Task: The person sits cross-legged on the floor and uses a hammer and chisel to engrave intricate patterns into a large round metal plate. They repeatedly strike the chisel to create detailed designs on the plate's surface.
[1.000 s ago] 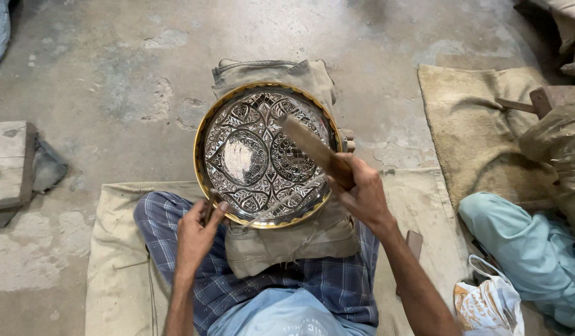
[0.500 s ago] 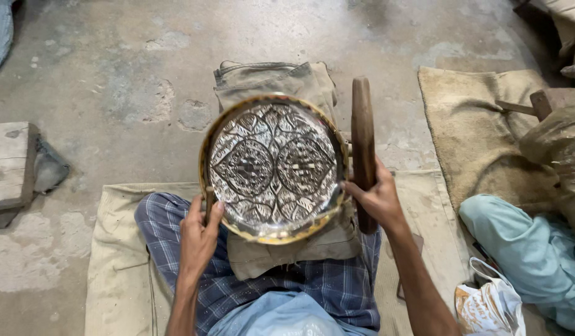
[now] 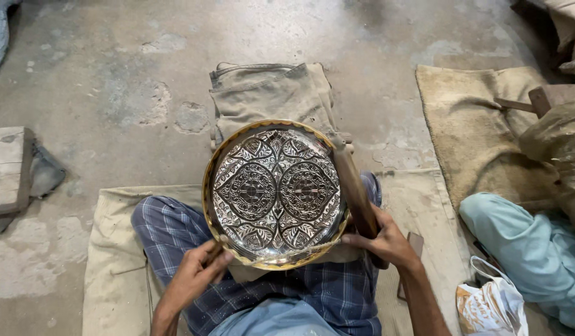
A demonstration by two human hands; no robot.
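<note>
Head view. Engraved round metal tray (image 3: 276, 194) with a brass-coloured rim rests on a folded cloth pad (image 3: 272, 93) over the seated person's checked lap. Left hand (image 3: 197, 277), at the tray's near-left rim, has its fingers curled around a thin tool whose tip meets that rim. Right hand (image 3: 387, 239), at the tray's right edge, grips a wooden mallet (image 3: 356, 193) lying along that rim. Good practice, judged here: keep the tray steady on the pad and strike squarely. Beyond the tray's right side sit a white bag (image 3: 490, 305) and another person's pale-blue trouser leg (image 3: 524, 249).

Light: you work in soft, even daylight.
Shadows: faint, diffuse.
Glare: bright sheen on the round engraved silver plate with brass rim (image 3: 275, 193).
Focus: sharp throughout.
</note>
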